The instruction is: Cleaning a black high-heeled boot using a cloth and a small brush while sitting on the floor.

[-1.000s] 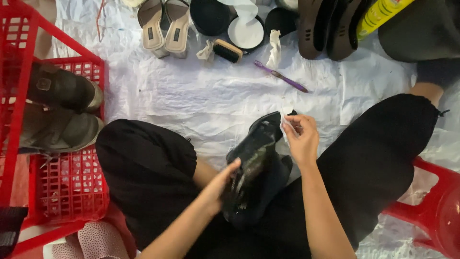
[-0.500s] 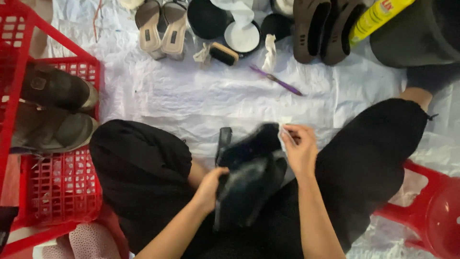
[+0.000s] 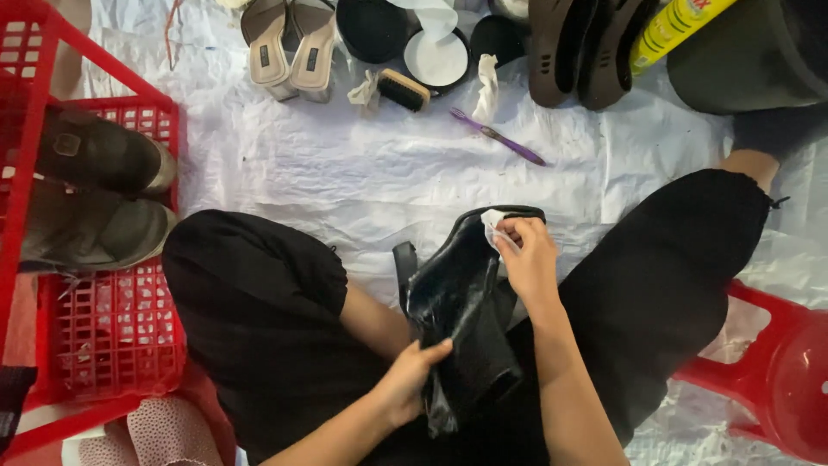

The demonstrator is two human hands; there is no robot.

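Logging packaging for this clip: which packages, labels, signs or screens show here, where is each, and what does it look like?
Yellow bottle: top right on the white sheet, lying slanted, with a printed label in red and dark colours, partly cut off by the frame edge.
Round tin: top centre, open and black, pale inside.
No signs or screens show.

You look down on a floor covered by a crumpled white plastic sheet (image 3: 345, 181), evenly lit by soft light, with no walls or windows in view. At the left of the frame stands a red plastic crate (image 3: 112, 345) holding two dark shoes (image 3: 95, 194). At the lower right you see a red plastic stool (image 3: 776, 371). Along the top edge lie beige sandals (image 3: 289, 52), a small wooden brush (image 3: 404, 89), a purple toothbrush (image 3: 498, 136), dark brown sandals (image 3: 582, 47) and a yellow can (image 3: 673, 26).
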